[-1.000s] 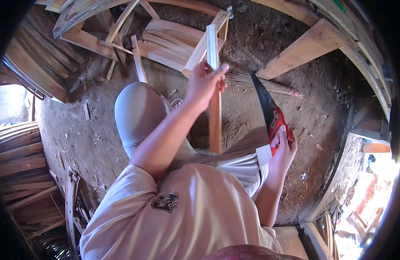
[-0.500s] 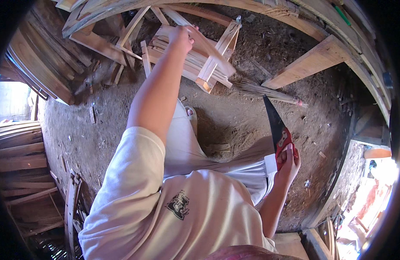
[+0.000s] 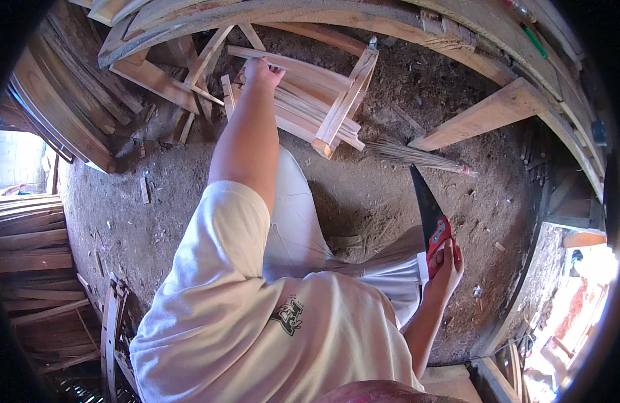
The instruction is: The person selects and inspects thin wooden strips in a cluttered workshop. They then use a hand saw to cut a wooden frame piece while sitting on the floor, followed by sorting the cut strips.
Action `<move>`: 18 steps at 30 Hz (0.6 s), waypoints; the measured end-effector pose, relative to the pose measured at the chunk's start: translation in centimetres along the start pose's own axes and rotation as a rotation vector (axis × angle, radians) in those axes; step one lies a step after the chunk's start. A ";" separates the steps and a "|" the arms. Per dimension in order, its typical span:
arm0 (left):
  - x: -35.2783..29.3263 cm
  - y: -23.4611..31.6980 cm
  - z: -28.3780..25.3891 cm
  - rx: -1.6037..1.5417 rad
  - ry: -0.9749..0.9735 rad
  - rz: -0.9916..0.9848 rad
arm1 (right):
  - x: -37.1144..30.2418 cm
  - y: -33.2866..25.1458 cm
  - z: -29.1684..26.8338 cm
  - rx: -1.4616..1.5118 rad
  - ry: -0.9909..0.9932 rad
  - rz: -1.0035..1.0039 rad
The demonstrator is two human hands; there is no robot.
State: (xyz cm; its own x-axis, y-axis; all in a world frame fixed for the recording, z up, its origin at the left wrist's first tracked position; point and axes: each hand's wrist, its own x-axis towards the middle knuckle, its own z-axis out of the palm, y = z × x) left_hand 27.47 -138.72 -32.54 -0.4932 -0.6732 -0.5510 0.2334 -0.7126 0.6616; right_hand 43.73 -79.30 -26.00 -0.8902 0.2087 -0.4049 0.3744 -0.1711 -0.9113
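Note:
My left hand reaches far forward, its fingers closed on the near edge of a flat wooden board. This board lies across a low wooden frame that holds several thin wooden strips. At my right side, my right hand is wrapped round the red handle of a handsaw. The saw's dark blade points forward and slightly left, apart from any wood.
A stick broom lies on the dirt floor beyond the saw. A thick timber juts in at the right from a long bench edge. Stacked planks stand at the left, more boards at the far left.
My left hand has moved slightly left and toward me, and the board has come down from a slanted, raised position onto the frame. The saw has dropped a little, still in my right hand.

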 end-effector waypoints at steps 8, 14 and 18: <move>-18.7 -0.9 4.8 0.590 -0.424 -0.189 | 1.1 -1.2 0.2 -0.066 -0.056 -0.028; -30.6 1.6 4.5 1.209 -0.814 -0.348 | 0.0 -5.3 -0.7 -0.187 -0.086 -0.075; -33.6 1.5 3.9 1.327 -0.855 -0.201 | -0.7 -5.5 -2.4 -0.042 -0.123 -0.101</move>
State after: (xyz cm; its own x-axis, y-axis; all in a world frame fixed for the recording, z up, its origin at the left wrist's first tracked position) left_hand 41.15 -116.40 -11.01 -0.8360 0.0368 -0.5475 -0.5298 0.2059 0.8228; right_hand 42.96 -76.19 -20.88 -0.9481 0.1032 -0.3008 0.2891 -0.1145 -0.9504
